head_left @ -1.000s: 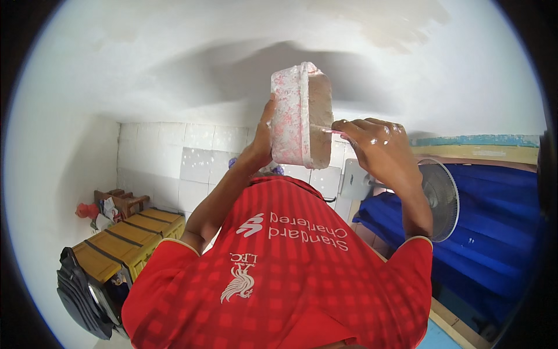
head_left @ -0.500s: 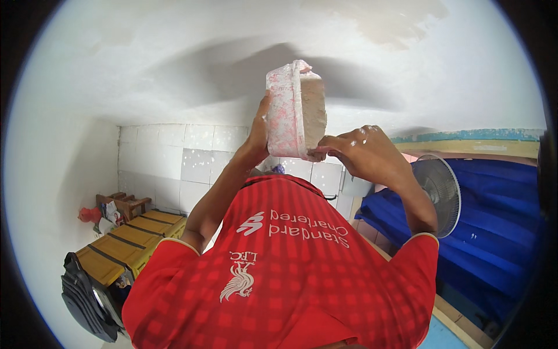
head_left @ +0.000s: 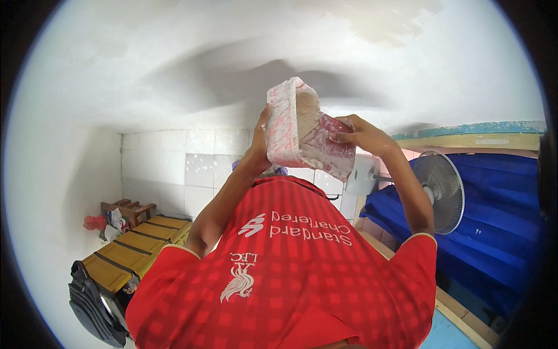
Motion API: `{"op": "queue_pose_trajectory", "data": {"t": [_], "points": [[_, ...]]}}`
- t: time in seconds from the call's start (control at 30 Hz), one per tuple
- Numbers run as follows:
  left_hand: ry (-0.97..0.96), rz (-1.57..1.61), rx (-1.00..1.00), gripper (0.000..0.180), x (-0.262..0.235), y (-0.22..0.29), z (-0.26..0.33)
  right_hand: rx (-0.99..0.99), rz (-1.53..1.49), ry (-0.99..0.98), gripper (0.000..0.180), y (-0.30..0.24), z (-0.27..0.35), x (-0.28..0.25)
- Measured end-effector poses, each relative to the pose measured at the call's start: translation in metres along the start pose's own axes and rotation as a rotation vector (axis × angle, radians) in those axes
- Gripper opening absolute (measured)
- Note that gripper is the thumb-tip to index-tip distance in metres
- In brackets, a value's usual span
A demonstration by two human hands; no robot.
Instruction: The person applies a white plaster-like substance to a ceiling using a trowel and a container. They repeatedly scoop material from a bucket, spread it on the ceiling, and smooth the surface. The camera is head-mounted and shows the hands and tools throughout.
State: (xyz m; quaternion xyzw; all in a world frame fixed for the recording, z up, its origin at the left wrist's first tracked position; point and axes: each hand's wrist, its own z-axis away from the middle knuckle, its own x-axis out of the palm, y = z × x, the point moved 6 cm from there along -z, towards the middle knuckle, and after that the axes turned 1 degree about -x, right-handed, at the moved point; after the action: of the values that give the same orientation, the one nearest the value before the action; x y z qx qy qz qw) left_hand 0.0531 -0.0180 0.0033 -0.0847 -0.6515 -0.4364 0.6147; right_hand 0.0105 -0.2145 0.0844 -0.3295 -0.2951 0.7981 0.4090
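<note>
My left hand (head_left: 260,141) is closed on the side of a pink plastic tub (head_left: 282,125) crusted with white plaster. The tub is tipped, so its opening faces right. Inside lies a pale beige, putty-like paste (head_left: 306,111). A flat dark-red putty spreader (head_left: 335,137) is pinched by its right edge in my right hand (head_left: 367,137), thumb on the near face. Paste is smeared over the spreader, mostly along its lower edge. Its left side reaches into the tub's mouth, against the rim. Some fingers of both hands are hidden behind what they hold.
A white plastered surface (head_left: 174,64) with beige patches spreads above and beyond my hands. To the right stand a fan (head_left: 444,192) and a blue cloth (head_left: 494,215) below a ledge (head_left: 482,141). At left are a yellow case (head_left: 125,253) and a black bag (head_left: 93,305).
My right hand has moved up and turned at the tub's mouth; the spreader's broad face now shows outside it. The tub is slightly lower and tilted, with its paste surface changed.
</note>
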Motion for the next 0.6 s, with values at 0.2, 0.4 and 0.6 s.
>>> {"op": "queue_pose_trajectory", "data": {"t": [0.2, 0.4, 0.6], "points": [[0.216, -0.332, -0.03, 0.069, 0.007, -0.006, 0.013, 0.008, -0.437, -0.037, 0.056, 0.054, -0.021, 0.012], [0.301, -0.137, -0.073, 0.08, -0.022, -0.027, 0.001, -0.12, -0.715, -0.023, 0.053, 0.057, -0.018, 0.009], [0.29, 0.118, -0.046, 0.077, -0.062, -0.026, -0.012, -0.274, -1.029, 0.076, 0.063, 0.103, -0.026, 0.007]]}}
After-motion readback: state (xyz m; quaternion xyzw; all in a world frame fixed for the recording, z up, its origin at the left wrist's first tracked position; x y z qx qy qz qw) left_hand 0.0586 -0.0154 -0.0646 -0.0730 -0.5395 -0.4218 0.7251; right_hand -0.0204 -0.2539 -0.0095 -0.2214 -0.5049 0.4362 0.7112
